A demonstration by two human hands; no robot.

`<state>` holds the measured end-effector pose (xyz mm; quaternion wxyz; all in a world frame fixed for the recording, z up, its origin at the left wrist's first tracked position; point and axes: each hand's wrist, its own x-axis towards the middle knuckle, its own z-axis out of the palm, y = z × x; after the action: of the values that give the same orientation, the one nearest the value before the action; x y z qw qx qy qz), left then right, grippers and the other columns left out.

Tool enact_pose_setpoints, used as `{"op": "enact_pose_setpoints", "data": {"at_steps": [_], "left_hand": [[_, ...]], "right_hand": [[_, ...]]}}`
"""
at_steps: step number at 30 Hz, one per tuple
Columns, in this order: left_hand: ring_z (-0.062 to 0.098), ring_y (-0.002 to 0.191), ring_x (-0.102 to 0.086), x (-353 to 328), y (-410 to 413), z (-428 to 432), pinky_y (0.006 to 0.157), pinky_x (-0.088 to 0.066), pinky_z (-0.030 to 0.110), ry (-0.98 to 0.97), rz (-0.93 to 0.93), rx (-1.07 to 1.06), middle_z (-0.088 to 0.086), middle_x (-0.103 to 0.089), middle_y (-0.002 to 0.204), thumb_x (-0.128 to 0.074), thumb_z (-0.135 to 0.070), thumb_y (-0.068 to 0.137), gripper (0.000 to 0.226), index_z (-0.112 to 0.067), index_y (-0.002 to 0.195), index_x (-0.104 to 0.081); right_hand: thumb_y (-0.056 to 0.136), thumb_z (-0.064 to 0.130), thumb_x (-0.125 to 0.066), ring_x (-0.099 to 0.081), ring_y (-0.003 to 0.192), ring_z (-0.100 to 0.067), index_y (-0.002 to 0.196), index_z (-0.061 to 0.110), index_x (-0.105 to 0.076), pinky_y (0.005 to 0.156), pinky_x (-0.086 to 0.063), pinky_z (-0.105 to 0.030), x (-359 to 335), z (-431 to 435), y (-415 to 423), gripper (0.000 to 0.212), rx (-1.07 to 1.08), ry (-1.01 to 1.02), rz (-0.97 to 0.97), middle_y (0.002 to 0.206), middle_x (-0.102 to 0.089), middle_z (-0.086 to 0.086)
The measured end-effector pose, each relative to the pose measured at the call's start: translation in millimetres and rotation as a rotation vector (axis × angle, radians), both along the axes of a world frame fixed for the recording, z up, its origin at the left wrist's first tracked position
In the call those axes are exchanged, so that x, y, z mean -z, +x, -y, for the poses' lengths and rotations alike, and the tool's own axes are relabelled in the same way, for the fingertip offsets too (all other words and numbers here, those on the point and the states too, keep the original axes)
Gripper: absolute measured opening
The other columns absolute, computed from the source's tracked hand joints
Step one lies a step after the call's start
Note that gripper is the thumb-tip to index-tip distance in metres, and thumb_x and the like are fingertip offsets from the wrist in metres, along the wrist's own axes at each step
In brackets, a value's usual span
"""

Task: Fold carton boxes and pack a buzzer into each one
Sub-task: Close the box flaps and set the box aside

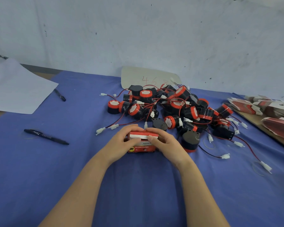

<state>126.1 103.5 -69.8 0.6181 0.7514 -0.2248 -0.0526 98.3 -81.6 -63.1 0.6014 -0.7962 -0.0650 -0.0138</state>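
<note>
Left hand (121, 145): your fingers (131, 128) curl round the left end of the box (142, 147), thumb on its white flap.
Right hand (168, 143): it grips the right end in the same way.
Box: it stands on the worktop (56, 169), just before the buzzers (175, 104).
Flat cartons (272, 110): far right, in stacks.

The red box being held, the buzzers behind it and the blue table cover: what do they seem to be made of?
The box looks like thin printed card, slightly glossy; a plain white flap edge shows on top. The buzzers seem to be moulded plastic, matte black with red caps. The cloth is probably woven fabric: matte and softly creased.
</note>
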Motion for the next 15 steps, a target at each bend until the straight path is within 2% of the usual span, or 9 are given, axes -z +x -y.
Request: {"op": "enact_pose_setpoints", "data": {"at_steps": [3,5,8,10,11,13,14,15], "left_hand": [[0.002,0.125,-0.039,0,-1,4,0.089,-0.04,0.015,0.061,-0.042,-0.001,-0.022,-0.03,0.141,-0.042,-0.009,0.096,0.036,-0.039,0.109,-0.057],[-0.003,0.128,-0.027,-2,-2,7,0.094,-0.032,0.02,0.085,-0.082,0.002,-0.024,-0.02,0.142,-0.04,-0.016,0.099,0.031,-0.04,0.107,-0.058],[-0.004,0.127,-0.025,-4,-7,12,0.091,-0.031,0.016,0.08,-0.077,-0.07,-0.02,-0.017,0.149,-0.036,-0.028,0.103,0.024,-0.038,0.11,-0.057],[0.004,0.137,-0.023,-1,-10,15,0.099,-0.031,0.018,0.123,-0.034,-0.136,-0.01,-0.011,0.158,-0.036,-0.025,0.103,0.03,-0.033,0.131,-0.043],[0.008,0.141,-0.021,1,-10,17,0.104,-0.03,0.021,0.135,-0.036,-0.164,-0.007,-0.007,0.16,-0.037,-0.025,0.103,0.042,-0.031,0.144,-0.028],[0.015,0.144,-0.022,4,-10,20,0.112,-0.028,0.028,0.112,-0.124,-0.227,-0.002,-0.008,0.16,-0.038,-0.023,0.103,0.061,-0.024,0.153,-0.003],[0.018,0.142,-0.027,4,-10,22,0.114,-0.029,0.033,0.085,-0.184,-0.254,0.001,-0.015,0.159,-0.039,-0.023,0.103,0.063,-0.021,0.153,-0.002],[0.019,0.138,-0.035,5,-10,24,0.111,-0.033,0.035,0.053,-0.234,-0.278,0.004,-0.027,0.156,-0.039,-0.022,0.102,0.059,-0.019,0.153,-0.009]], "right_hand": [[0.093,0.027,-0.059,-0.062,0.107,-0.01,0.11,0.042,-0.066,0.093,-0.051,-0.028,-1,-1,-1,0.023,-0.036,-0.033,-0.026,0.113,-0.068,0.009],[0.097,0.032,-0.052,-0.063,0.108,-0.01,0.108,0.04,-0.069,0.095,-0.05,-0.027,-1,-4,-2,0.022,-0.038,0.011,-0.07,0.112,-0.069,0.01],[0.101,0.029,-0.044,-0.061,0.106,-0.009,0.107,0.039,-0.068,0.089,-0.049,-0.021,0,-12,0,0.027,0.039,-0.018,-0.052,0.115,-0.067,0.01],[0.102,0.027,-0.043,-0.055,0.111,-0.008,0.123,0.037,-0.056,0.088,-0.044,-0.018,5,-18,1,0.027,0.082,-0.084,-0.042,0.126,-0.057,0.01],[0.102,0.027,-0.043,-0.05,0.115,-0.008,0.135,0.034,-0.046,0.09,-0.04,-0.019,7,-20,1,0.035,0.103,-0.102,-0.046,0.131,-0.05,0.01],[0.102,0.028,-0.043,-0.043,0.119,-0.008,0.149,0.026,-0.026,0.093,-0.035,-0.019,11,-23,2,0.05,0.149,-0.093,-0.075,0.136,-0.041,0.009],[0.102,0.027,-0.041,-0.043,0.118,-0.007,0.151,0.024,-0.021,0.093,-0.035,-0.018,12,-25,2,0.053,0.168,-0.093,-0.089,0.138,-0.04,0.007],[0.103,0.026,-0.039,-0.045,0.113,-0.006,0.151,0.021,-0.02,0.089,-0.036,-0.015,13,-27,2,0.053,0.184,-0.099,-0.094,0.136,-0.043,0.008]]}}
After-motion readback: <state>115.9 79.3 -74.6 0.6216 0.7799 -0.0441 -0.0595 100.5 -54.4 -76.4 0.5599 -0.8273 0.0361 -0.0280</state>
